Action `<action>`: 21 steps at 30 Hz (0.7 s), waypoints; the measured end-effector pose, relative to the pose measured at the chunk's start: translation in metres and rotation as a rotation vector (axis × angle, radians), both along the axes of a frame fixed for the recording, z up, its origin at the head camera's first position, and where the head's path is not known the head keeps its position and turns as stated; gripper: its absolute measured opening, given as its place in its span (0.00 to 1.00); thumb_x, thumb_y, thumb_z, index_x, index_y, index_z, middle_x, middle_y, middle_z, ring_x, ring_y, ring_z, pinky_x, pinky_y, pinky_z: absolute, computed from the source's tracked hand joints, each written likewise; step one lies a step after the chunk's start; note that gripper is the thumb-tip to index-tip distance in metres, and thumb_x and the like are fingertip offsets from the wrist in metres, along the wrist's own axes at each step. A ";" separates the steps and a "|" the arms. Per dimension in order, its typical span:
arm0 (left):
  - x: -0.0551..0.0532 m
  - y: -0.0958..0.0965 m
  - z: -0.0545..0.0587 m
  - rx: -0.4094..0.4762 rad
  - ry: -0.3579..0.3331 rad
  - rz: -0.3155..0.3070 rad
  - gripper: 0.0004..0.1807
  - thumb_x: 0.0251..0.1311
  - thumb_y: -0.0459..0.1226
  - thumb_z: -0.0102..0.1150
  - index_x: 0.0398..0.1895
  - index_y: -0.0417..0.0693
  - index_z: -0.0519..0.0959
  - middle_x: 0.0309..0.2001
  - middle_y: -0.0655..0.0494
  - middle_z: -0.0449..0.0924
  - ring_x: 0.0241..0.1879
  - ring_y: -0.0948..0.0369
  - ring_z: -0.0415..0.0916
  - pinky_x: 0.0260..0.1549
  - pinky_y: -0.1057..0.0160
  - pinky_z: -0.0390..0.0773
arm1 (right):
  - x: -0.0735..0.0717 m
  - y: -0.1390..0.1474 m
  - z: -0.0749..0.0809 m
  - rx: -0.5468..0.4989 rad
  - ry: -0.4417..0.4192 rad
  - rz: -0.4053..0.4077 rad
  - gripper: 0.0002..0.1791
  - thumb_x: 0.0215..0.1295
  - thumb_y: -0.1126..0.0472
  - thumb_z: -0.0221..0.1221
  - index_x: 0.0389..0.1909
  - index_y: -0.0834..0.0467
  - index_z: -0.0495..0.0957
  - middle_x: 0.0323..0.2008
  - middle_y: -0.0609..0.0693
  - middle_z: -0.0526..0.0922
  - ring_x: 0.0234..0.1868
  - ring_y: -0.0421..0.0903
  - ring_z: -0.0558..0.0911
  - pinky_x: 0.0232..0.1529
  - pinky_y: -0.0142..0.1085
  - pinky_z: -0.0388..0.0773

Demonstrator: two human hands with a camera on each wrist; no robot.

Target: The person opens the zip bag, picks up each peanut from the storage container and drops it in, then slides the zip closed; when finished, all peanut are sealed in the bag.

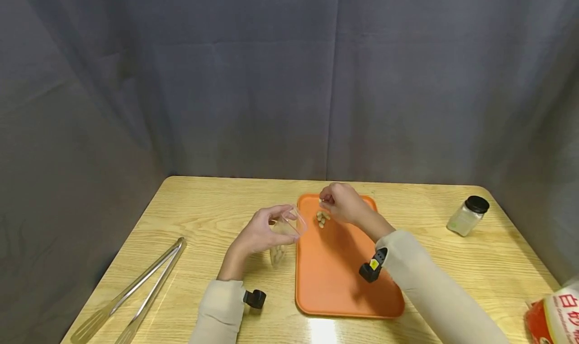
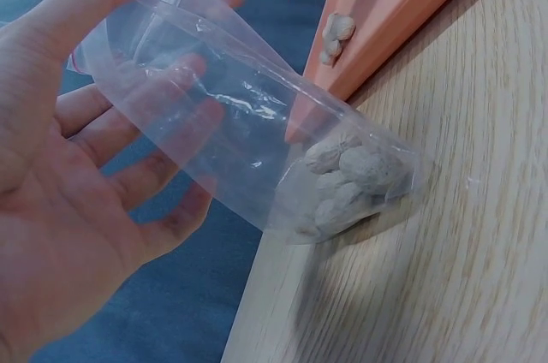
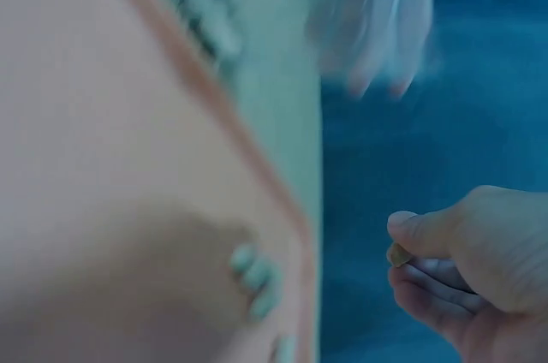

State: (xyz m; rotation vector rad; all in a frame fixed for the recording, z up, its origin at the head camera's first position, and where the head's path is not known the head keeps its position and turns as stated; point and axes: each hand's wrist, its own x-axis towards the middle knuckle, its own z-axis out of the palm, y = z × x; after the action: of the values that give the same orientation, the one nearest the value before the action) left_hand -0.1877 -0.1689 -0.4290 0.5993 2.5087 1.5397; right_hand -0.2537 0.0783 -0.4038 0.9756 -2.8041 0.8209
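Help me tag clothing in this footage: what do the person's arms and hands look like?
The left sleeve and right sleeve are long and cream-coloured. The left hand and right hand wear no gloves. A small black wrist camera sits at the left cuff; at the right are a black strap and a second black camera with a yellow marking.

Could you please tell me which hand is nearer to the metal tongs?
Left: the left hand holds the plastic bag to the right of the tongs, while the right hand is farther right, over the orange tray.
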 end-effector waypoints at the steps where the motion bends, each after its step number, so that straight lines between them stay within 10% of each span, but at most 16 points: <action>1: 0.000 0.000 0.000 -0.002 0.001 -0.001 0.41 0.49 0.41 0.76 0.68 0.44 0.72 0.53 0.52 0.82 0.55 0.53 0.74 0.59 0.49 0.68 | 0.004 -0.004 0.005 -0.010 0.007 0.017 0.03 0.62 0.70 0.65 0.36 0.66 0.85 0.31 0.52 0.82 0.31 0.46 0.81 0.34 0.39 0.81; 10: -0.002 0.003 -0.001 -0.001 0.000 -0.001 0.41 0.48 0.41 0.76 0.67 0.43 0.72 0.53 0.52 0.82 0.55 0.55 0.73 0.58 0.48 0.69 | 0.031 -0.033 0.034 -0.062 0.078 0.145 0.07 0.58 0.72 0.68 0.39 0.64 0.86 0.30 0.49 0.82 0.31 0.43 0.80 0.33 0.32 0.79; 21: 0.001 0.003 0.001 -0.033 -0.056 0.052 0.43 0.48 0.45 0.77 0.70 0.47 0.71 0.63 0.53 0.73 0.59 0.48 0.70 0.56 0.43 0.73 | 0.039 -0.040 0.028 -0.078 0.087 0.233 0.07 0.59 0.69 0.69 0.40 0.62 0.86 0.31 0.49 0.82 0.32 0.41 0.82 0.33 0.29 0.79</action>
State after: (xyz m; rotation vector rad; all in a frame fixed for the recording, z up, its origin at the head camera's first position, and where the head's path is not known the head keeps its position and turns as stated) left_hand -0.1867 -0.1656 -0.4276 0.4831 2.5218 1.5065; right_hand -0.2145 0.0381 -0.3754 1.3086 -2.5976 0.8806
